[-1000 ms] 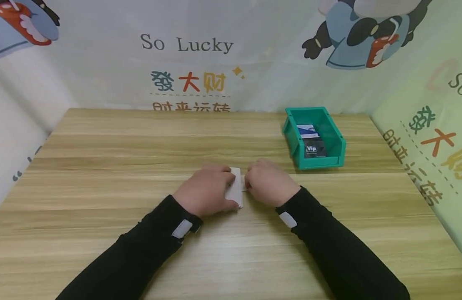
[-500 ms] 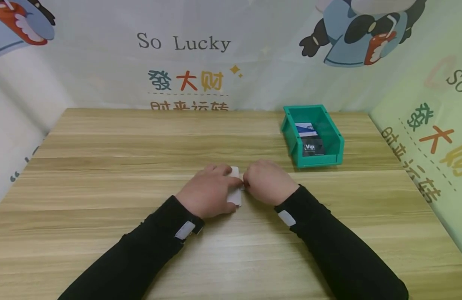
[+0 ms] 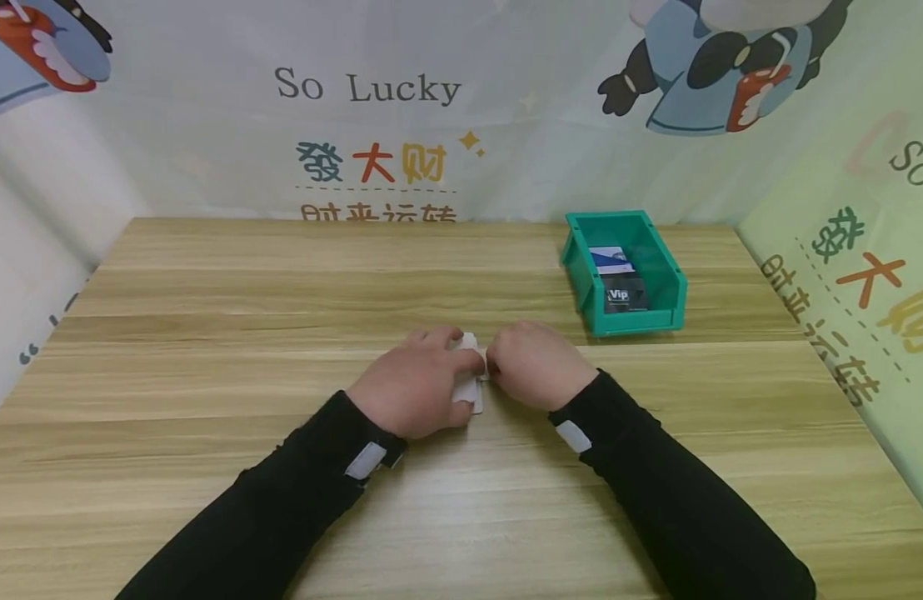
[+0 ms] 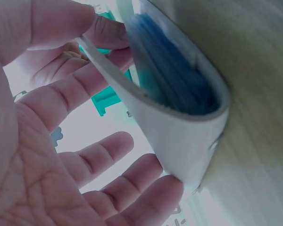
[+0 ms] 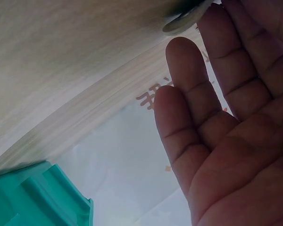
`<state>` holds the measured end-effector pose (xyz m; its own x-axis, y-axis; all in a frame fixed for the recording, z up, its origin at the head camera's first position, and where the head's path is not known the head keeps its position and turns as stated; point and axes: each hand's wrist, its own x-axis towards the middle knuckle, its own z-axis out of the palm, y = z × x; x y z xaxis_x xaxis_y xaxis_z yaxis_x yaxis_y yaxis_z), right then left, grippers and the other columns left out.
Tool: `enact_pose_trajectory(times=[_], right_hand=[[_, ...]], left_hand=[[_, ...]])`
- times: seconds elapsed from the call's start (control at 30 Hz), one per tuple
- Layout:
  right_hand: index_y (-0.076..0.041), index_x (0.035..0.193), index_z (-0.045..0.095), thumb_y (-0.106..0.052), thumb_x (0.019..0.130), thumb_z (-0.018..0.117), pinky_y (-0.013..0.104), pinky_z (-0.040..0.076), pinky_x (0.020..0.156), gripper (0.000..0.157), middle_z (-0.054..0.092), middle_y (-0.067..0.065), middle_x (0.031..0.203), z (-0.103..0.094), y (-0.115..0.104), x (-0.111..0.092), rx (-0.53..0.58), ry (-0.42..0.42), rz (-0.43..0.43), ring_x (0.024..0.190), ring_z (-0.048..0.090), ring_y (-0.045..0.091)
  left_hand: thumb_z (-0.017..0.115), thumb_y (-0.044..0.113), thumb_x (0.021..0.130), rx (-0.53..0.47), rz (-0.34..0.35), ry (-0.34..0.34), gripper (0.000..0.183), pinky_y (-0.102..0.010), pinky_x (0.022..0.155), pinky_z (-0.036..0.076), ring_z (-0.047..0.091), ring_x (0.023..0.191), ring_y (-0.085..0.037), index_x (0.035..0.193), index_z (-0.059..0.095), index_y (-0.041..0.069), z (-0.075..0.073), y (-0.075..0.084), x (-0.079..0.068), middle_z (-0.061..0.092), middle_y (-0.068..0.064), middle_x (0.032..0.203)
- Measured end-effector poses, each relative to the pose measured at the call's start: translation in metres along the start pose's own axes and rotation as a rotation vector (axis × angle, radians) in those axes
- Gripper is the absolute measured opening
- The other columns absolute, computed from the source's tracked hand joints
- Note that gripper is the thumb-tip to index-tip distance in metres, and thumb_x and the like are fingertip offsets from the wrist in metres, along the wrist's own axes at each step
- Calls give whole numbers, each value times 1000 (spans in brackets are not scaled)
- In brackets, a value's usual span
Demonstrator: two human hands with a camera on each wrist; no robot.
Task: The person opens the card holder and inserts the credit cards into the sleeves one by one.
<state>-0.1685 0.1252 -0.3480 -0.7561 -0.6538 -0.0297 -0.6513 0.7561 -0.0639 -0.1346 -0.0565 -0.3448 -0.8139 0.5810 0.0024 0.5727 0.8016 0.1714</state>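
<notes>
A white card holder stands on the table between both hands. In the left wrist view its cover is bent in a curve around clear bluish sleeves. My left hand holds the cover from the left, thumb and forefinger at its edge and the other fingers loosely spread. My right hand, fingers curled, pinches a small tab at the holder's right edge; its fingertips are mostly hidden in the head view. The right wrist view catches only a rounded end of the holder above the fingers.
Behind the right hand, a green open-front bin holds a black "Vip" card and a blue-and-white card. The wood-grain table ends at a printed cloth backdrop at the back and sides.
My left thumb or forefinger has come across the holder toward its right edge, and its cover looks slightly raised now. The right hand stays nearly in place.
</notes>
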Motion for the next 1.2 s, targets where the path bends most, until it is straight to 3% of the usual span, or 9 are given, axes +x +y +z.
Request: enact_pose_trajectory(times=[0.17,0.43,0.67,0.83,1.0,1.2], right_hand=[[-14,78,72,-13,86,65,31,50,66,11,65,-3,73,1,0,0,6,-2,10,64,51,11],[-14,78,73,-12,85,64,30,50,66,11,64,-3,74,0,-1,-1,-4,-11,17,64,50,11],[-14,74,72,-12,85,65,28,47,60,13,60,-5,67,1,-2,-1,2,9,19,60,48,11],[-15,79,74,-14,85,66,28,50,66,11,66,-4,75,1,-3,-1,-8,-2,35,64,51,9],[-16,82,75,-18,86,67,27,51,69,10,67,-4,78,2,-4,-1,-21,-17,53,66,51,7],[-16,81,75,-18,86,66,26,50,66,10,66,-5,76,2,-4,-1,-13,-15,56,63,50,7]], left_hand=[[66,39,75,-48,-24,13,38,-40,82,46,45,107,-30,111,59,28,-2,-2,0,42,-10,133],[65,48,82,-86,-47,44,34,-30,66,49,52,81,-16,102,59,21,-14,-4,-2,46,-9,125],[61,27,85,-132,-150,65,14,-29,53,44,49,67,-16,88,53,15,-29,-8,-5,46,-3,105],[58,15,82,-171,-227,54,8,-29,48,43,50,64,-19,87,52,12,-36,-13,-8,44,-6,99],[56,9,82,-190,-290,61,7,-30,51,46,50,69,-22,89,54,9,-42,-19,-11,45,-8,104],[52,4,84,-116,-314,91,11,-36,68,51,49,84,-24,90,61,4,-42,-28,-13,49,-15,116]])
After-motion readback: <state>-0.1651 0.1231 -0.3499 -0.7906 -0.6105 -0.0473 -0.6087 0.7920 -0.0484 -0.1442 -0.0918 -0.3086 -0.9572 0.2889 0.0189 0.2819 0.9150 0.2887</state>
